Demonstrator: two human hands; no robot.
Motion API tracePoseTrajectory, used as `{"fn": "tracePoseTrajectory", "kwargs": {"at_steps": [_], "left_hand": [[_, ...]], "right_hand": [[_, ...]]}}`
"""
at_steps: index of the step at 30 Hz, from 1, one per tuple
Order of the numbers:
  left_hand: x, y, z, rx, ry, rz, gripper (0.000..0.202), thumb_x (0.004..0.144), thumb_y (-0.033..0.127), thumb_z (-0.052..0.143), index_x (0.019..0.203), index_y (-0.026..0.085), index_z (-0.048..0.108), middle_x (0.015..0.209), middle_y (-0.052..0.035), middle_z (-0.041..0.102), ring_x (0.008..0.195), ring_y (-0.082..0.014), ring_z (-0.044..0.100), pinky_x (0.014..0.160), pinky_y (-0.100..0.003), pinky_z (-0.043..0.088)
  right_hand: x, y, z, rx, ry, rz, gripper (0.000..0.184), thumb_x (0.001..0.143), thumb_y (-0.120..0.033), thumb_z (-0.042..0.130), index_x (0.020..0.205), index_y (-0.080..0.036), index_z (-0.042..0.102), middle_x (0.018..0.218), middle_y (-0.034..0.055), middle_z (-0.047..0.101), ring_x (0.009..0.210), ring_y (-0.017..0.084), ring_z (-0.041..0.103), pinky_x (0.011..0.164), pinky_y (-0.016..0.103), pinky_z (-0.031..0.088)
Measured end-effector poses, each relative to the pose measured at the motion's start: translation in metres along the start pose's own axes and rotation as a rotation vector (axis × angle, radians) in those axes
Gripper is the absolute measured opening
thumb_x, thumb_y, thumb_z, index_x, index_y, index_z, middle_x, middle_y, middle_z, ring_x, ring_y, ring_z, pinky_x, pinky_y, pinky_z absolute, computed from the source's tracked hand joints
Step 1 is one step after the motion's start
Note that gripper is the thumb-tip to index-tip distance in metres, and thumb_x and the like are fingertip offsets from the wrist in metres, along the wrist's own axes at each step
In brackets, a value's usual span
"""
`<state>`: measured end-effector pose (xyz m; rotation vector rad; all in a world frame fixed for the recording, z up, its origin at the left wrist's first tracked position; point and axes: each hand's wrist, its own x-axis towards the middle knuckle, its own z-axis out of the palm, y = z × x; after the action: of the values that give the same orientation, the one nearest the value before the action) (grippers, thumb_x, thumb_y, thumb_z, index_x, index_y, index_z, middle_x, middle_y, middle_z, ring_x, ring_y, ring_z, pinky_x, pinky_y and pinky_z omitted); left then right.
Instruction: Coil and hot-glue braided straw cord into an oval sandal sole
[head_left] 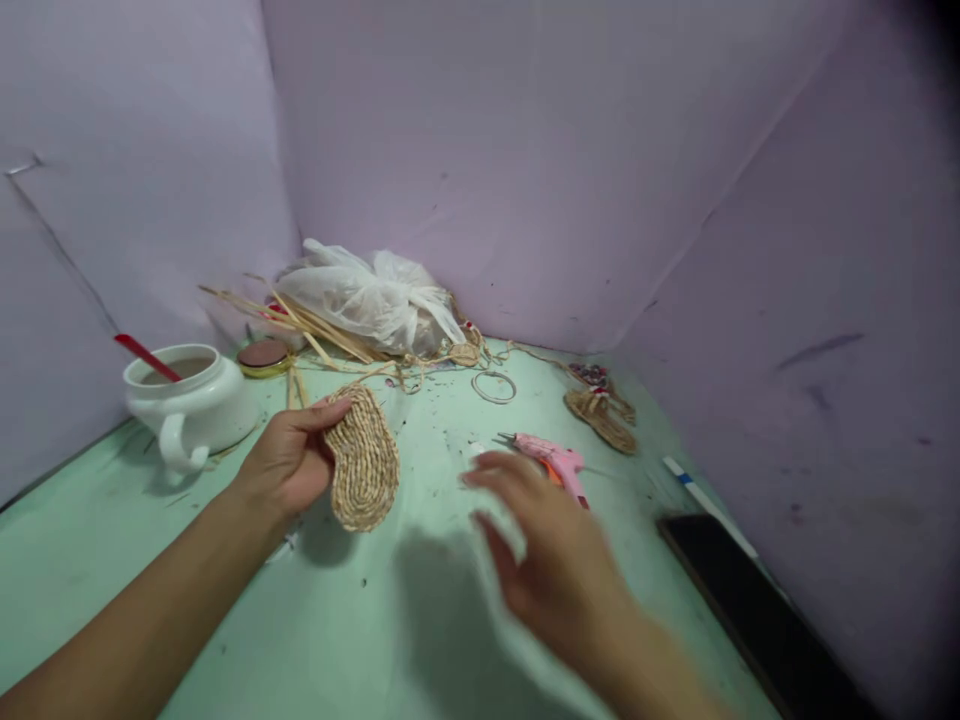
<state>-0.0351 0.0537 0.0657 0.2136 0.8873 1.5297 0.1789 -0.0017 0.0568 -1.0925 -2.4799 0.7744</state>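
Note:
My left hand point(289, 462) grips a small woven straw sole point(364, 460) by its edge and holds it just above the green table point(375, 620). My right hand point(551, 555) hovers over the table, blurred by motion, fingers spread and holding nothing. It is close to a pink glue gun point(551, 460) that lies on the table just beyond its fingertips.
A white pot point(195, 405) with a red stick stands at the left. A plastic bag point(371, 295), straw strips point(300, 320), a tape roll point(264, 356) and a ring point(493, 386) lie at the back. A finished straw sandal point(600, 415) and a dark slab point(750, 610) are at right.

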Motion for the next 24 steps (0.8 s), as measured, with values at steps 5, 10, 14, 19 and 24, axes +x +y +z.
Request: {"fn": "tracePoseTrajectory", "kwargs": {"at_steps": [5,10,14,19,24], "left_hand": [[-0.007,-0.016,0.0,0.094,-0.124,-0.074,0.024,0.071,-0.006,0.048,0.076,0.01,0.066,0.064,-0.007,0.066,0.056,-0.0163,0.064,0.055,-0.025,0.055],[-0.014,-0.037,-0.002,0.22,-0.251,-0.147,0.014,0.064,-0.002,0.063,0.072,0.01,0.064,0.066,-0.0048,0.064,0.058,-0.0149,0.062,0.059,-0.025,0.052],[-0.016,-0.043,-0.006,0.286,-0.321,-0.168,0.022,0.058,0.006,0.075,0.075,0.013,0.063,0.068,-0.0027,0.064,0.062,-0.0141,0.06,0.062,-0.024,0.049],[-0.015,-0.05,-0.011,0.317,-0.361,-0.167,0.034,0.054,0.015,0.081,0.078,0.016,0.058,0.069,-0.0003,0.063,0.063,-0.0134,0.059,0.063,-0.024,0.045],[-0.016,-0.051,-0.012,0.4,-0.433,-0.016,0.031,0.059,0.022,0.078,0.075,0.018,0.052,0.067,0.0013,0.061,0.063,-0.0131,0.056,0.061,-0.024,0.041]], "right_hand": [[-0.01,0.071,-0.067,-0.396,0.278,0.865,0.042,0.08,-0.052,0.044,0.073,-0.018,0.065,0.074,0.0166,0.068,0.077,0.035,0.063,0.062,0.04,0.04],[-0.01,0.111,-0.057,-0.128,0.286,0.896,0.023,0.064,-0.043,0.062,0.065,-0.02,0.061,0.047,0.0052,0.061,0.058,0.027,0.061,0.049,0.031,0.036],[-0.012,0.114,-0.038,0.222,0.33,0.814,0.013,0.067,-0.026,0.053,0.074,-0.018,0.06,0.048,-0.0002,0.057,0.045,0.016,0.054,0.044,0.026,0.039],[-0.02,0.097,-0.039,0.608,0.408,0.592,0.024,0.074,-0.037,0.052,0.089,-0.018,0.056,0.081,0.0058,0.062,0.06,0.015,0.056,0.045,0.024,0.044],[-0.024,0.079,-0.04,0.844,0.407,0.368,0.041,0.072,-0.045,0.063,0.103,-0.02,0.058,0.072,0.0007,0.055,0.056,0.012,0.043,0.048,0.024,0.035]]}}
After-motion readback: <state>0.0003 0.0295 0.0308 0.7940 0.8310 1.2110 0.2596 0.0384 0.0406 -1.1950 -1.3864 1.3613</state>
